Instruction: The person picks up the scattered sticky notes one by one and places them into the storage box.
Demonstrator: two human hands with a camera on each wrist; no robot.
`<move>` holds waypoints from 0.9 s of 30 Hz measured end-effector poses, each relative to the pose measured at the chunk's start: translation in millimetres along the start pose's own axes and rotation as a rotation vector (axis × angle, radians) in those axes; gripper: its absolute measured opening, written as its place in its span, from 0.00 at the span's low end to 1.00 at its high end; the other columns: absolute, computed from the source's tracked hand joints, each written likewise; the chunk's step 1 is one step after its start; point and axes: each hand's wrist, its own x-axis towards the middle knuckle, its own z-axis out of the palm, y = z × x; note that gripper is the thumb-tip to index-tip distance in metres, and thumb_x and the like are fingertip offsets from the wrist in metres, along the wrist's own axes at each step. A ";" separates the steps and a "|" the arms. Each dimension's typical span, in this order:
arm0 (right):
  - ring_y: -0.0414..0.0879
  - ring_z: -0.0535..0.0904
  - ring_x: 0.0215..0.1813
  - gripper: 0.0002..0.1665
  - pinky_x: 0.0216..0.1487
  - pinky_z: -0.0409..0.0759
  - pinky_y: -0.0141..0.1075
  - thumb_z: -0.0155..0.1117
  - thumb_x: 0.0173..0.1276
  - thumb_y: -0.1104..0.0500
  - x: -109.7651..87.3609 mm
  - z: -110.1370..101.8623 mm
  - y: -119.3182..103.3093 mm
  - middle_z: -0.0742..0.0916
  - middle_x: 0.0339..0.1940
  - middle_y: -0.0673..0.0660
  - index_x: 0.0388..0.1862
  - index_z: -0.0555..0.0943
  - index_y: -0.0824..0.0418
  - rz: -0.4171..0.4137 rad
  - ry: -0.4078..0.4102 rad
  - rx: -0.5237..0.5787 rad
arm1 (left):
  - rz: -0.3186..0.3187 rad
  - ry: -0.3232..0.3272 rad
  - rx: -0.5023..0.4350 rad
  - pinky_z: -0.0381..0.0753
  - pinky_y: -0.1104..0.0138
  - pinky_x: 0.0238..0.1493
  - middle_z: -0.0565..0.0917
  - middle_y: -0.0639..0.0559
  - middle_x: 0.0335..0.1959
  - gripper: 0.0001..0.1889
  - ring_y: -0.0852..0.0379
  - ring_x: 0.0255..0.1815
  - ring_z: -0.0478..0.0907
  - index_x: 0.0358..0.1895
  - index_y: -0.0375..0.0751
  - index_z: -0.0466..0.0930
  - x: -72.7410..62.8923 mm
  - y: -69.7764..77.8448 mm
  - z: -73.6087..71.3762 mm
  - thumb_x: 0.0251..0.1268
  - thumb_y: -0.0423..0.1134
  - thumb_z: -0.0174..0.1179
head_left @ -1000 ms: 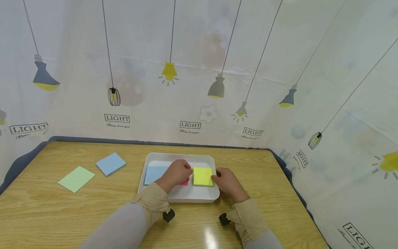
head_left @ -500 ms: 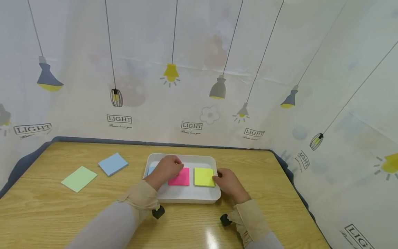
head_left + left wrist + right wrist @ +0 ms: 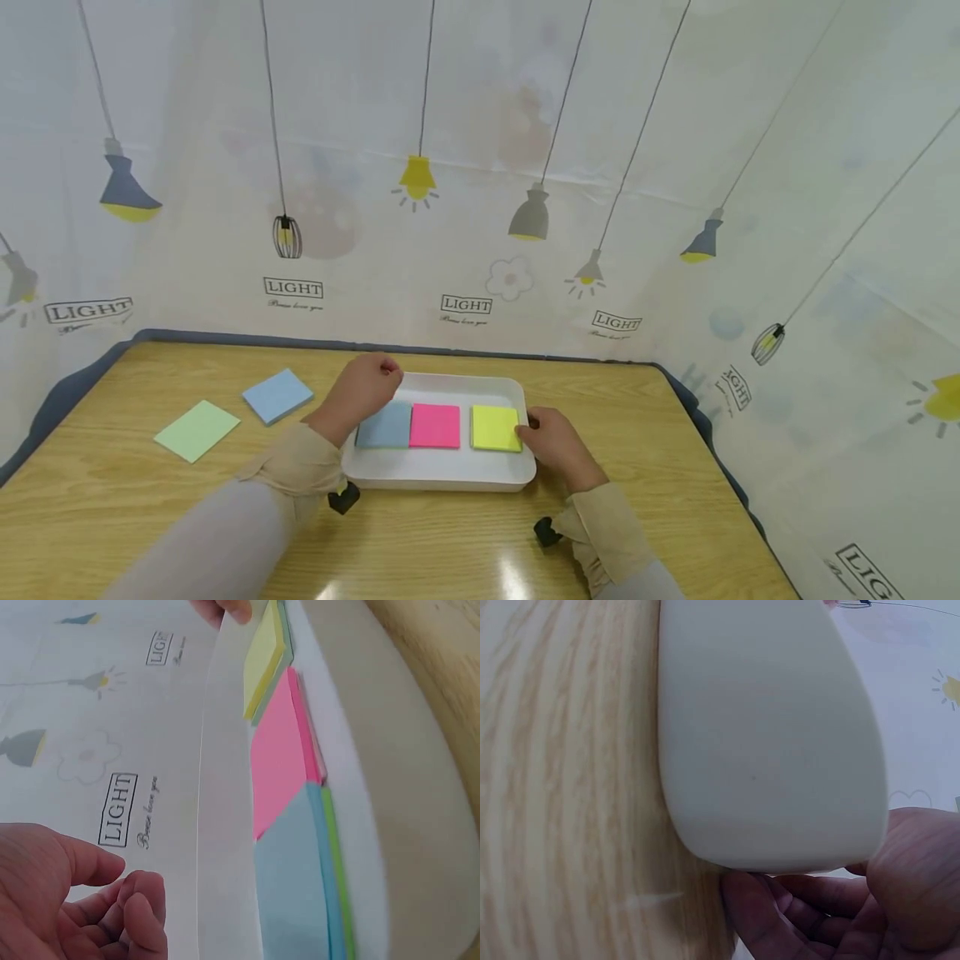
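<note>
A white tray (image 3: 465, 475) holds stacked sticky note pads: blue (image 3: 384, 427) at the left, pink (image 3: 435, 426) touching it, and yellow (image 3: 495, 428) apart at the right. In the left wrist view, green edges show beneath the blue pad (image 3: 292, 885) and the yellow pad (image 3: 264, 664). My left hand (image 3: 360, 387) hovers over the tray's left back corner, fingers loosely curled and holding nothing. At the tray's right end, my right hand (image 3: 557, 446) grips the wall, thumb over the rim and fingers outside.
Left of the tray on the wooden table (image 3: 450, 542) lie a light green pad (image 3: 197, 431) and a blue pad (image 3: 277, 396). A printed cloth (image 3: 375, 250) hangs behind the table and along its sides.
My left hand has moved left from above the pink pad, past the blue pad, uncovering both. My right hand keeps its grip on the tray.
</note>
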 end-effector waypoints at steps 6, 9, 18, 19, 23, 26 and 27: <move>0.48 0.77 0.45 0.18 0.49 0.79 0.43 0.59 0.75 0.57 -0.9 -1.1 0.5 0.86 0.50 0.57 0.58 0.82 0.64 -0.001 -0.003 0.009 | -0.004 0.027 0.045 0.79 0.54 0.48 0.83 0.41 0.52 0.17 0.47 0.48 0.79 0.54 0.37 0.80 -0.9 -8.8 -16.6 0.75 0.45 0.50; 0.48 0.77 0.45 0.18 0.50 0.79 0.44 0.58 0.75 0.57 -0.7 -0.8 1.1 0.86 0.51 0.57 0.58 0.82 0.64 -0.006 -0.002 0.007 | -0.019 0.024 0.058 0.79 0.56 0.46 0.83 0.41 0.52 0.18 0.47 0.47 0.79 0.54 0.37 0.79 -0.4 -16.2 -24.0 0.76 0.45 0.49; 0.48 0.77 0.45 0.19 0.50 0.79 0.44 0.58 0.74 0.57 -0.5 0.7 2.2 0.86 0.51 0.57 0.58 0.82 0.64 -0.015 -0.004 0.000 | -0.020 0.058 0.078 0.76 0.59 0.40 0.83 0.40 0.48 0.19 0.48 0.39 0.78 0.55 0.36 0.78 1.4 -55.1 -48.2 0.76 0.45 0.45; 0.48 0.77 0.46 0.19 0.50 0.79 0.44 0.58 0.75 0.57 -0.9 0.5 2.3 0.86 0.51 0.57 0.58 0.82 0.65 -0.018 -0.002 0.001 | -0.027 0.063 0.085 0.76 0.59 0.39 0.83 0.41 0.47 0.19 0.48 0.39 0.78 0.55 0.36 0.78 2.8 -60.8 -49.9 0.76 0.45 0.45; 0.48 0.77 0.45 0.18 0.49 0.79 0.43 0.58 0.74 0.57 0.1 0.6 3.2 0.86 0.50 0.57 0.57 0.82 0.64 -0.032 0.006 -0.003 | -0.030 0.079 0.114 0.77 0.54 0.44 0.83 0.39 0.48 0.20 0.45 0.43 0.78 0.55 0.34 0.78 6.6 -82.1 -55.0 0.75 0.45 0.45; 0.47 0.77 0.43 0.16 0.47 0.78 0.42 0.59 0.74 0.57 2.6 1.3 4.6 0.87 0.47 0.56 0.54 0.83 0.63 -0.046 0.013 -0.018 | -0.032 0.084 0.136 0.78 0.49 0.50 0.83 0.36 0.52 0.22 0.42 0.47 0.79 0.57 0.31 0.78 6.6 -93.0 -58.5 0.75 0.45 0.45; 0.47 0.77 0.43 0.14 0.47 0.78 0.42 0.59 0.73 0.57 3.2 1.6 5.1 0.87 0.46 0.56 0.52 0.84 0.63 -0.052 0.015 -0.025 | -0.031 0.086 0.142 0.78 0.47 0.51 0.83 0.34 0.53 0.23 0.41 0.49 0.80 0.58 0.30 0.77 5.9 -96.0 -59.8 0.75 0.44 0.45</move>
